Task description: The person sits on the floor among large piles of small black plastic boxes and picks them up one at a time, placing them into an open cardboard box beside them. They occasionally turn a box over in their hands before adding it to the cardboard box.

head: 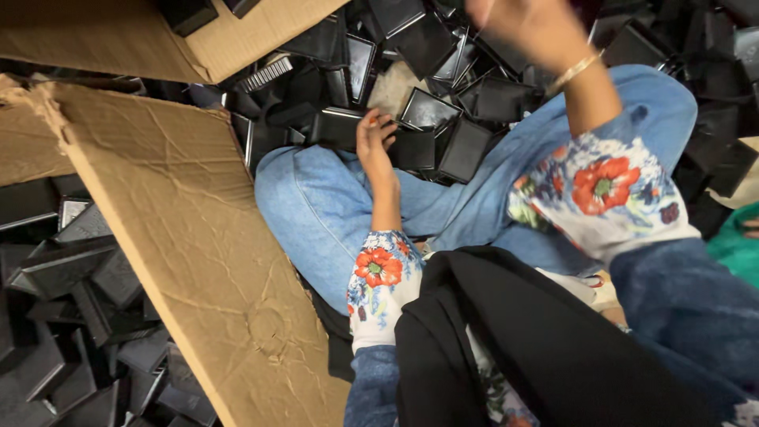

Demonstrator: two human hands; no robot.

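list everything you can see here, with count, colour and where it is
black square trays: too many to count, black, heaped beyond the knees and along the right and lower left edges
cardboard flap: one, brown, creased, slanting across the left half
cardboard box: one, brown, top left, holding a few black trays
black cloth: one, black, over the lap at bottom centre
green item: one, green, right edge, too cut off to identify
jeans: blue denim, legs folded at centre
floral sleeves: two, white with red flowers, on both forearms
bangle: one, gold, right wrist
left hand: resting on a black tray by the knee
right hand: raised at top, blurred
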